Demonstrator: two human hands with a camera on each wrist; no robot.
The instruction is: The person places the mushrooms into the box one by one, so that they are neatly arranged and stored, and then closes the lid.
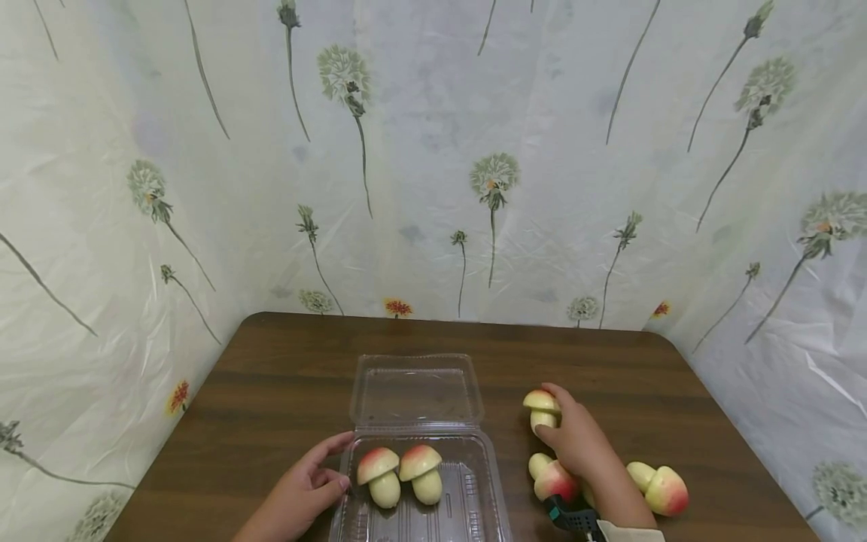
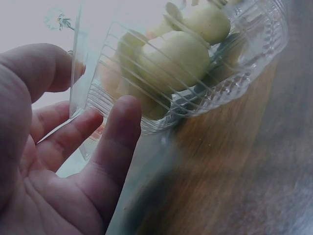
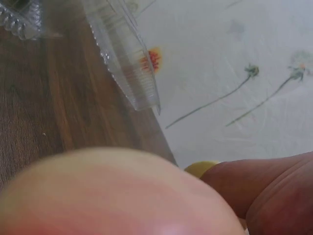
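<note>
A dark wooden table (image 1: pixel 284 376) sits in a corner hung with pale sheeting printed with dandelions and small orange flowers (image 1: pixel 433 150). At the near edge lies a clear plastic clamshell box (image 1: pixel 467 482), its lid (image 1: pixel 415 391) thrown back flat toward the wall. Inside the tray, two toy mushrooms with pink-blushed caps and pale stems stand side by side, one on the left (image 1: pixel 379 476) and one on the right (image 1: pixel 422 472), touching or nearly so. The left hand (image 1: pixel 305 493) rests on the table at the tray's left wall, fingers relaxed and loosely spread, fingertips (image 2: pixel 124 117) right at the ribbed plastic; the left wrist view shows them against it, gripping nothing. Over on the right, the right hand (image 1: pixel 576 440) is curled around a third mushroom (image 1: pixel 543 409), holding it upright just right of the lid; the right wrist view is filled by its blurred pink cap (image 3: pixel 112 196). A fourth mushroom (image 1: pixel 552 476) lies beneath that wrist, and a fifth (image 1: pixel 660 488) lies on its side farther right, near the forearm.
</note>
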